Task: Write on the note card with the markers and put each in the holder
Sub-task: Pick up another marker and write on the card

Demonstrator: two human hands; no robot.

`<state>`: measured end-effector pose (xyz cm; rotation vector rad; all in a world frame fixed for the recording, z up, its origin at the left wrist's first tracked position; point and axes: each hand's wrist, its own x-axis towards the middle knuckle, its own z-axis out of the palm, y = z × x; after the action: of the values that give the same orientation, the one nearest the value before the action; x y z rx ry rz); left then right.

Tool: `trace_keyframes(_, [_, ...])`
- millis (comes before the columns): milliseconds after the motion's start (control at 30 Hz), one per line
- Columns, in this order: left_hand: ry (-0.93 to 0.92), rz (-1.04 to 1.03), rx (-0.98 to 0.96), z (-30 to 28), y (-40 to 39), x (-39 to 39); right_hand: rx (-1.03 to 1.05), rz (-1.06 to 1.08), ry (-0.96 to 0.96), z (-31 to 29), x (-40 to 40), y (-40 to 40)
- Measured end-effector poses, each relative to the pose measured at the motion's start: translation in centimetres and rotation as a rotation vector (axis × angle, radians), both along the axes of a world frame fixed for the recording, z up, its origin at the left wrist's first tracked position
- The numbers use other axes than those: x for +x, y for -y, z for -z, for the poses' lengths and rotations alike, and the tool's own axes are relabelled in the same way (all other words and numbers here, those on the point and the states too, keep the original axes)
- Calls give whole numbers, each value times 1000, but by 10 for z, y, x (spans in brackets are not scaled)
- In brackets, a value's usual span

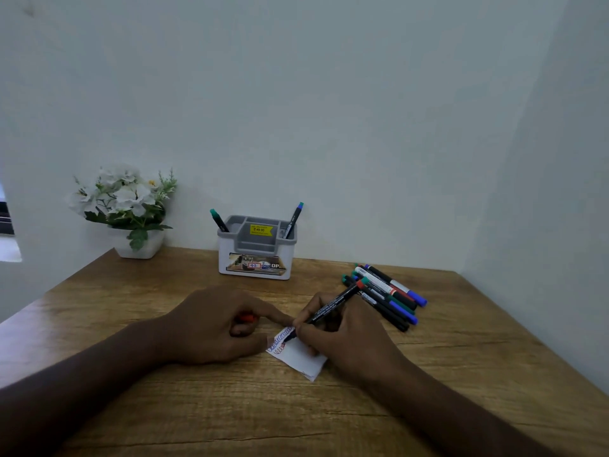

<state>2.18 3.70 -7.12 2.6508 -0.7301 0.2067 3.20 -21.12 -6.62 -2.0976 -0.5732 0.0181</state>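
Observation:
A small white note card (301,357) lies on the wooden table, with blue and red loops drawn along its left edge. My right hand (342,341) grips a black marker with a red end (333,306), its tip on the card. My left hand (214,324) rests beside the card, its forefinger stretched to the card's top edge and its other fingers curled round a red cap (246,317). The grey and white holder (257,249) stands at the back with a green-ended marker (219,220) at its left and a blue-ended marker (294,219) at its right.
Several loose markers (385,296) lie in a pile to the right of my right hand. A white pot of white flowers (127,209) stands at the back left corner. Walls close the table at the back and the right.

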Motion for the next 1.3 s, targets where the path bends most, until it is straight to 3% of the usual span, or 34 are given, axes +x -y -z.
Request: trace_keyframes(1300, [2,19,5,2,0,1,-11,26,21,-3,5,6])
